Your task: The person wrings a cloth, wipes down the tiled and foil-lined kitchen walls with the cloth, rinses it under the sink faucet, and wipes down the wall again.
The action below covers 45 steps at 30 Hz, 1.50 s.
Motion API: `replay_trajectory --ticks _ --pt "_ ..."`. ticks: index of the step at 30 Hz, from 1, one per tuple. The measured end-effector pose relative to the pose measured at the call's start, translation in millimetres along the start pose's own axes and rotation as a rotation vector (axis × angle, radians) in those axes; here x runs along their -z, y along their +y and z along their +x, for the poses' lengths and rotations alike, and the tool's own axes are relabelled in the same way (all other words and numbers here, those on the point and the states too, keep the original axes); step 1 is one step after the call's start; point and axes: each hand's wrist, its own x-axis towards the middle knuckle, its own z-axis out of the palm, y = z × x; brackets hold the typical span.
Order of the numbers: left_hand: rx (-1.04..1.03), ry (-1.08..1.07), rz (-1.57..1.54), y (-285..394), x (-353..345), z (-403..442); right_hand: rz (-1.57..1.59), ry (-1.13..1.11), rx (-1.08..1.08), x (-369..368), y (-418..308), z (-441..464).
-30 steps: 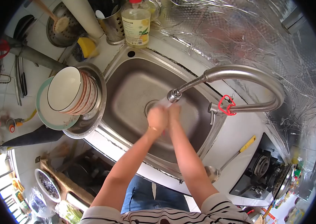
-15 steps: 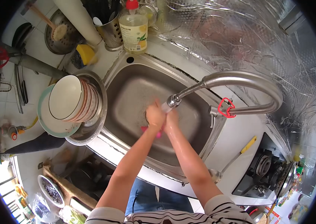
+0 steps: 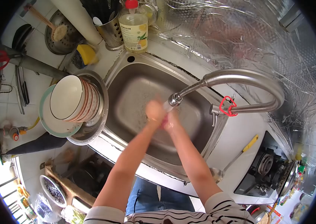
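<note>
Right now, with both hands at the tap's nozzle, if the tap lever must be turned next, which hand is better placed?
Probably the right hand: it is nearer the tap lever. The left hand is farther off, and the right one lies between it and the lever.

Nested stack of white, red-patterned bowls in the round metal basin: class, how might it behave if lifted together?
The bowl stack is probably heavy, since several bowls are nested together. Its smooth, ceramic-looking surfaces suggest it is stiff, breakable and perhaps slippery. With nothing visible binding it, it might slide apart if tilted.
</note>
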Motion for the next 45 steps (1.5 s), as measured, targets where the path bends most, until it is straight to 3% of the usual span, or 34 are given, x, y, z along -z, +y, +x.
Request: replay_trajectory --ticks 1,3,6,8,9,11,12,13,15,18,19,21,23,25,27,28,31,32,33,35,36,37,38,39,40,41,42,43,45 --pt "0.036 0.047 -0.135 -11.8 1.5 24.0 -0.003 -0.001 0.008 -1.1 2.2 6.2" --pt "0.083 0.081 -0.268 -43.4 -11.3 37.3 0.151 -0.233 0.091 12.3 10.2 22.8" --pt "-0.214 0.071 -0.36 -61.5 -10.7 33.7 -0.011 -0.223 0.174 24.8 -1.9 40.7" --pt "0.021 -0.392 -0.923 -37.4 17.9 6.4 -0.052 -0.316 0.16 24.9 -10.7 38.9" --pt "0.024 -0.397 -0.921 -33.9 25.1 3.1 -0.093 -0.397 0.143 28.9 -14.1 37.3" --pt "-0.003 -0.544 -0.595 -36.6 34.7 0.4 -0.185 -0.369 0.245 43.7 -18.4 53.3" --pt "-0.105 -0.406 -0.436 -67.8 6.1 20.5 -0.304 -0.27 0.357 45.1 -20.0 53.3" --pt "-0.103 -0.409 -0.437 -60.3 12.2 19.1 -0.423 -0.167 0.466 46.6 -19.8 52.5" --pt "0.144 -0.444 -0.715 -30.4 38.3 9.1 -0.442 -0.13 0.431 51.3 -10.5 53.6" --pt "0.329 -0.557 -0.956 -15.1 48.1 0.2 -0.478 -0.061 0.36 53.0 12.1 50.0" --pt "0.327 -0.558 -0.954 -10.0 54.1 -3.2 -0.303 -0.149 0.24 47.8 20.7 46.0" --pt "0.419 -0.821 -1.265 -0.3 67.4 -10.1 -0.122 -0.238 0.121 46.7 35.0 49.2" --pt "0.409 -0.829 -1.213 7.7 82.8 -16.2 0.264 -0.624 -0.007 49.6 46.0 56.6" --pt "0.401 -0.834 -1.167 0.1 89.1 -13.1 0.348 -0.504 -0.03 43.3 48.4 45.4" --pt "0.127 -0.577 -0.589 -24.5 90.1 3.6 0.426 -0.382 -0.056 40.4 46.1 41.1" --pt "0.001 -0.397 -0.324 -36.1 90.0 13.5 0.322 -0.295 0.005 46.4 43.2 49.1" --pt "-0.058 -0.252 -0.513 -58.8 47.9 7.3 0.145 -0.213 0.156 40.0 22.4 47.9" --pt "-0.207 -0.221 -0.521 -51.6 34.8 -11.0 0.073 -0.213 0.244 35.9 15.2 46.4" --pt "-0.41 -0.033 -0.383 -24.7 32.2 -39.1 0.074 -0.215 0.244 36.2 6.5 52.5" --pt "-0.435 -0.08 -0.261 -6.7 15.3 -63.2 -0.55 -0.127 0.248 50.3 -3.4 77.3" --pt "-0.432 -0.083 -0.266 -8.6 12.9 -52.2 -0.266 -0.16 0.27 55.5 11.3 92.2" --pt "-0.291 0.005 -0.206 -11.6 9.7 -29.3 -0.269 -0.158 0.272 41.4 26.0 80.3" --pt "-0.154 0.097 -0.145 -12.4 8.5 -14.2 -0.074 -0.038 0.336 13.6 40.3 55.9" --pt "-0.152 0.1 -0.146 -10.1 8.7 -14.9 0.12 0.083 0.389 -2.6 46.5 37.9" --pt "-0.044 0.138 -0.235 -5.1 10.4 -19.4 0.108 0.006 0.239 2.2 38.0 32.0" --pt "0.053 0.182 -0.317 1.9 15.4 -20.5 0.115 -0.006 0.234 11.5 27.1 41.7" --pt "-0.106 0.26 -0.34 11.3 15.3 -41.3 -0.379 -0.091 0.375 26.7 13.8 60.3" --pt "-0.2 0.185 -0.225 8.8 9.4 -57.5 -0.717 -0.105 0.392 29.9 9.1 59.4" --pt "-0.132 0.037 -0.044 9.6 3.5 -57.6 -1.425 -0.117 0.488 34.0 -1.1 54.3"
